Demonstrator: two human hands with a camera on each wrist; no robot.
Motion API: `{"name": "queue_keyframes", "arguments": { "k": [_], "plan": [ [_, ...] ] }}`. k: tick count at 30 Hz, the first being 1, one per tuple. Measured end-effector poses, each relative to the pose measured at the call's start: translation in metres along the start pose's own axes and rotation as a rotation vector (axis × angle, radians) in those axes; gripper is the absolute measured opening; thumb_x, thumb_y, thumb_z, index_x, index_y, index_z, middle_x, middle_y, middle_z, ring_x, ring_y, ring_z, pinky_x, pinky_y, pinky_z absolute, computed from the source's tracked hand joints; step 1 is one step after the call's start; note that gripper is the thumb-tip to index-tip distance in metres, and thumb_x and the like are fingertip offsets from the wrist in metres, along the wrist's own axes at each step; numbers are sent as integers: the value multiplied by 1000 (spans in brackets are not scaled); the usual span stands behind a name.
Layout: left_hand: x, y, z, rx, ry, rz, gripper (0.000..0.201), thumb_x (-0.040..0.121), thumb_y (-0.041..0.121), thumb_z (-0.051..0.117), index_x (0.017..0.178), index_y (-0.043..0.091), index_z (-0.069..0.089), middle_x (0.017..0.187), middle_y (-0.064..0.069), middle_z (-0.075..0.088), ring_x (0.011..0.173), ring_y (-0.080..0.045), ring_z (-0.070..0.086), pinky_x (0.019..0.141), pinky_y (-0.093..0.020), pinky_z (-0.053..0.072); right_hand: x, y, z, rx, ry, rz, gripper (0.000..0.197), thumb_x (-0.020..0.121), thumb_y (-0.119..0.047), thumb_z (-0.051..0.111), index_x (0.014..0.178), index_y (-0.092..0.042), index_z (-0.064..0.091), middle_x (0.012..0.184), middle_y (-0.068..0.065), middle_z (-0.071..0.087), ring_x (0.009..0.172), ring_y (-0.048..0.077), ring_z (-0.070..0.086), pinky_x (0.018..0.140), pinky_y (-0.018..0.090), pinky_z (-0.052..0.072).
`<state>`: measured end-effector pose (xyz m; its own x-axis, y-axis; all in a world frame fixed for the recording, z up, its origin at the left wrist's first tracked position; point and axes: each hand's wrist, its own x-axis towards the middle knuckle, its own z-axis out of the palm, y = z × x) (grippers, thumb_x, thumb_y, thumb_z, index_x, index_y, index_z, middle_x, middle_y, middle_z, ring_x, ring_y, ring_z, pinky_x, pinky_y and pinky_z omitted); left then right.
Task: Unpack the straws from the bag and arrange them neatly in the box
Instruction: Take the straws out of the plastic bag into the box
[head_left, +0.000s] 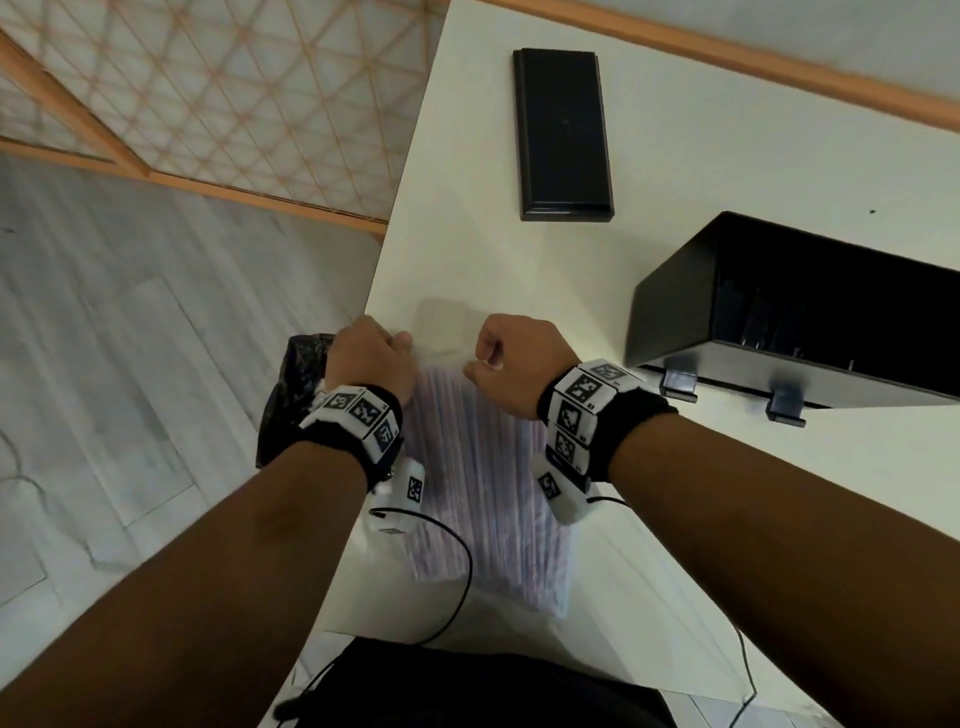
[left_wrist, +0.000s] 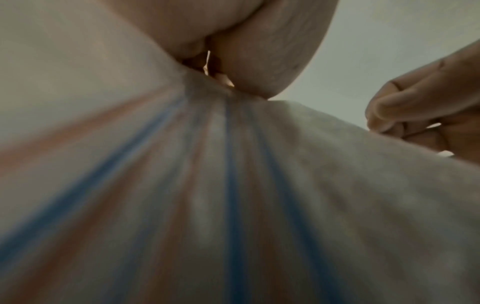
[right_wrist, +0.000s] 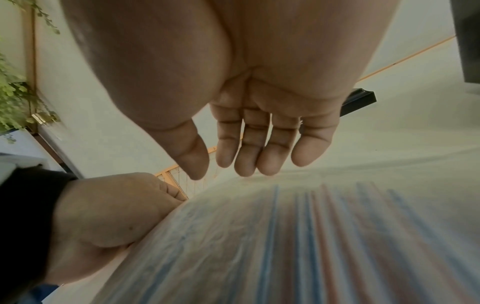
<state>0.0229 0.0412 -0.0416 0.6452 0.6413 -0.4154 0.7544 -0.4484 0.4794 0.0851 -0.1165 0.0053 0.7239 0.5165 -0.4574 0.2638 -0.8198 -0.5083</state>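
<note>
Left hand (head_left: 371, 358): clenched. Its fingers grip the top left corner of the bag (head_left: 467, 467). The left wrist view shows the plastic gathered into folds where it runs into the closed fist.

Right hand (head_left: 514, 358): grasping nothing. The head view shows the knuckles bent. The right wrist view shows the fingers (right_wrist: 246, 148) loosely bent and the thumb held apart from them, with nothing between. The fingertips hover just above the top right edge of the bag; contact cannot be confirmed.

Bag: clear plastic, lying on the white table (head_left: 467, 208) at its near edge. It runs back from the fingertips, between and beneath both wrists.

Straws (left_wrist: 231, 185): inside the bag, packed side by side lengthwise, with blue and red stripes. Their ends point toward the fingers.

Box (head_left: 779, 312): black, open side showing, standing on the table to the right of the right hand and apart from it. Its contents cannot be made out.

Lid (head_left: 563, 135): black, flat on the table well beyond the fingertips.

Dark crumpled plastic (head_left: 296, 384): just left of the left hand, past the table edge.
</note>
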Motion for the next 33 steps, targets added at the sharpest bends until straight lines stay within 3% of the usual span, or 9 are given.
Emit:
{"name": "queue_keyframes", "arguments": {
  "k": [4,8,11,15,20,24,26,28,33],
  "plan": [
    [0,-1,1,-90,17,92,20,101,24,53,89,8,55,101,-15,61,84,-28,52,76,-34,39,5,3,5,-22,29,7,30,86,-44,66,102,-21,56,108,0,60,102,23,57,91,37,47],
    [-17,12,-5,-567,-100,149,28,101,7,53,73,10,56,60,12,60,60,-5,53,59,-20,43,11,-14,2,49,-32,-17,62,94,-57,48,144,-20,39,139,2,55,125,25,52,105,44,42],
    [-15,16,-6,-745,-157,97,34,96,2,48,64,14,51,59,0,53,58,-16,49,54,-25,42,19,-30,1,95,-123,-80,37,103,-44,38,116,-16,58,110,5,66,104,25,61,89,35,46],
    [-12,18,-6,-640,-95,140,37,95,18,48,58,18,45,56,5,45,57,-17,39,60,-35,34,27,-28,-5,55,-87,-117,35,103,-28,44,70,-17,46,74,-2,52,70,16,48,63,28,34],
    [0,25,-14,-258,61,-37,31,104,21,40,80,5,49,78,-6,53,78,-30,50,68,-33,32,16,4,-20,37,-211,-21,35,101,-31,49,70,-16,53,72,-4,52,70,13,48,66,27,32],
    [-8,33,-15,-167,-240,292,41,103,44,48,123,9,56,106,1,57,102,-23,59,86,-34,43,11,1,-20,-32,-184,-54,25,99,-26,46,82,-14,60,78,-2,56,75,16,52,61,27,35],
    [-15,39,-13,32,-382,487,35,108,40,39,92,17,61,96,-4,60,102,-29,61,82,-34,40,12,-5,-20,-30,-154,-59,23,99,-21,43,84,-15,59,83,-1,58,79,17,53,66,27,36],
    [-17,41,-12,72,-382,588,45,111,32,33,70,20,46,75,-2,52,87,-32,57,73,-32,32,12,-3,-21,-26,-116,-57,25,100,-20,42,82,-14,58,84,1,59,80,18,53,70,26,35],
    [-12,34,-4,71,-330,705,38,110,25,36,76,13,49,68,8,43,75,-22,47,67,-26,24,-4,7,-31,-32,-82,-61,37,102,-30,46,67,-19,48,68,-7,49,66,11,47,61,26,34]
  ]
}}
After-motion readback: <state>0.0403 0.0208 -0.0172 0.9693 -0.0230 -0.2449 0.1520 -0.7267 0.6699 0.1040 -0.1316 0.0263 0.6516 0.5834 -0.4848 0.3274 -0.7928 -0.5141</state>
